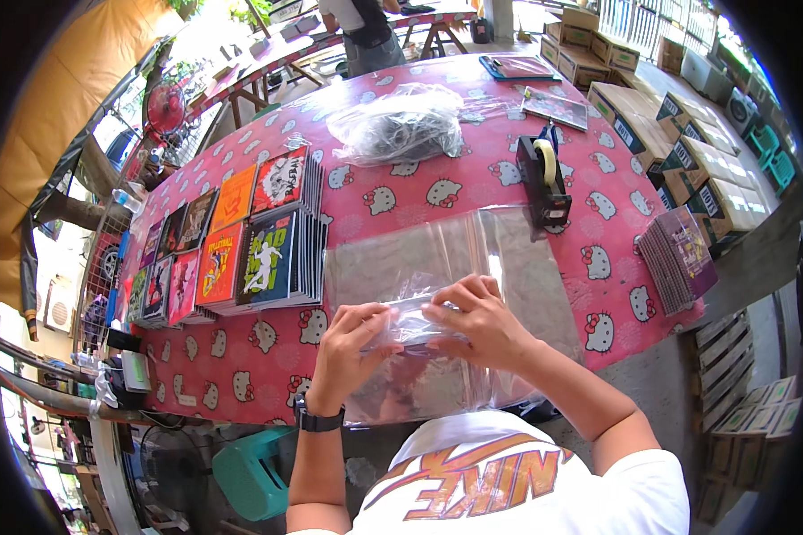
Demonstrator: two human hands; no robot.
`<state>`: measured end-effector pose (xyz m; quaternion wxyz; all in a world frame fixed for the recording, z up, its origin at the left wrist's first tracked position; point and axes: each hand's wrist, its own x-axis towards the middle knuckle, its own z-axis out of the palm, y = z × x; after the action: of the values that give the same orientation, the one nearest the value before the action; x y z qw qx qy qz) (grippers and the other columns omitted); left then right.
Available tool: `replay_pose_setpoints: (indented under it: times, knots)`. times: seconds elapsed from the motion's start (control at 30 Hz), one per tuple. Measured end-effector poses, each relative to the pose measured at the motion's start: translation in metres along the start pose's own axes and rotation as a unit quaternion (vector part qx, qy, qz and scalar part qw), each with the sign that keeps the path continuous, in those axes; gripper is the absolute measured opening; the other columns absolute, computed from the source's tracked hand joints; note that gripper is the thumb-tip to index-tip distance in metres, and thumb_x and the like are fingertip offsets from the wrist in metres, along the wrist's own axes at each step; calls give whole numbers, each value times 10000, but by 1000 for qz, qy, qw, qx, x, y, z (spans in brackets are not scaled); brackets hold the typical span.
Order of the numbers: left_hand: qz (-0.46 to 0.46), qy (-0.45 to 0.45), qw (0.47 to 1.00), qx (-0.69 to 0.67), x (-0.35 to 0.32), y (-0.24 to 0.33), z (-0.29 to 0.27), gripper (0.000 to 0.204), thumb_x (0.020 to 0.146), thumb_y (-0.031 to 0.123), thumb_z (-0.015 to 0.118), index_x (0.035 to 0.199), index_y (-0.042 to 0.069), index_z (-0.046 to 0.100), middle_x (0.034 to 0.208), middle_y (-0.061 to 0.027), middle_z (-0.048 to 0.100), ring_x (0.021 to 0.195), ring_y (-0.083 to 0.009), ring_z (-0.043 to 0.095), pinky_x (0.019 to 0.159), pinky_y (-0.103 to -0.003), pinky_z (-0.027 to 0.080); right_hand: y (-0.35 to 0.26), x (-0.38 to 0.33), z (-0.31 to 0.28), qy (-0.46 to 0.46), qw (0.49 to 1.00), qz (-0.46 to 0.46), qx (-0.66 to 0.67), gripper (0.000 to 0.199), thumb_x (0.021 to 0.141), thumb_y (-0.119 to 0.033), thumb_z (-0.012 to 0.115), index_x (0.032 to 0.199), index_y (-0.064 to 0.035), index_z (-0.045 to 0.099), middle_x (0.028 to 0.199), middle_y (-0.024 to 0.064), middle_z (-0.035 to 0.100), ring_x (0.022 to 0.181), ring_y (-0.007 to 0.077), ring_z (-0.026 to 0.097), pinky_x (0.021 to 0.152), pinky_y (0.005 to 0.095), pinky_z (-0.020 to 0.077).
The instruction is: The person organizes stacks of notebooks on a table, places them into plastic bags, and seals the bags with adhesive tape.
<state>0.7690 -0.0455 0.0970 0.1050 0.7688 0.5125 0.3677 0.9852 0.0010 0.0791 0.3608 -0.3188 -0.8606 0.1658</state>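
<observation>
In front of me a small bundle wrapped in clear plastic (409, 323) is held between my two hands; glare hides what is inside. My left hand (350, 346) grips its left end, thumb below and fingers on top, with a black watch on that wrist. At the right end, my right hand (478, 323) pinches the plastic between thumb and fingers. Under both hands lies a clear plastic sheet (393, 254) spread on the table. Beyond it to the right stands a black tape dispenser (542, 183) with a roll of tape.
Stacks of spiral notebooks (272, 259) with colourful covers fill the left of the pink patterned table (384, 198). Crumpled clear plastic bags (397, 125) lie at the far middle. Another notebook stack (676, 259) sits at the right edge. Cardboard boxes (633, 120) are piled beyond; a green stool (250, 473) stands below left.
</observation>
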Motion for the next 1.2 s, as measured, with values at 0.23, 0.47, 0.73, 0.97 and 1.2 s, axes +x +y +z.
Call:
replay_pose_setpoints:
  times: [0.23, 0.47, 0.73, 0.97, 1.2]
  knots:
    - [36, -39, 998, 24, -3, -8, -5, 145, 654, 31, 676, 790, 75, 661, 717, -29, 610, 689, -205, 587, 687, -325, 465, -6, 0, 4, -21, 996, -74, -40, 189, 684, -103, 670, 865, -92, 616, 797, 32, 540, 783, 232, 523, 696, 326, 465]
    - [-3, -52, 994, 100, 24, -8, -9, 270, 659, 207, 734, 879, 63, 674, 783, -76, 611, 675, -225, 578, 734, -324, 435, -1, 15, 3, -89, 995, 17, -30, 108, 734, -147, 638, 781, -66, 586, 790, 83, 579, 808, 282, 553, 721, 375, 460]
    - [-149, -153, 957, -197, 36, -60, 7, 335, 670, 290, 782, 826, 13, 676, 802, -55, 575, 789, -135, 544, 693, -248, 432, 20, 69, -1, -220, 965, 125, -65, 365, 672, -331, 733, 826, -20, 619, 795, 116, 625, 785, 280, 601, 699, 363, 461]
    - [-22, 115, 963, 242, 19, -5, 15, 330, 734, 284, 727, 955, 57, 632, 930, -62, 585, 928, -229, 536, 866, -375, 380, 72, 100, 27, -384, 823, 266, 323, 280, 773, -287, 705, 699, -24, 644, 614, 14, 596, 550, 85, 555, 521, 262, 447]
    - [-16, -28, 974, 225, -22, 42, 64, 681, 699, 378, 688, 1276, 117, 437, 1310, -89, 436, 1239, -271, 364, 1036, -466, 192, 98, 74, 48, -276, 893, 259, 244, 264, 811, -240, 598, 727, 2, 660, 617, 63, 606, 597, 135, 562, 597, 304, 454]
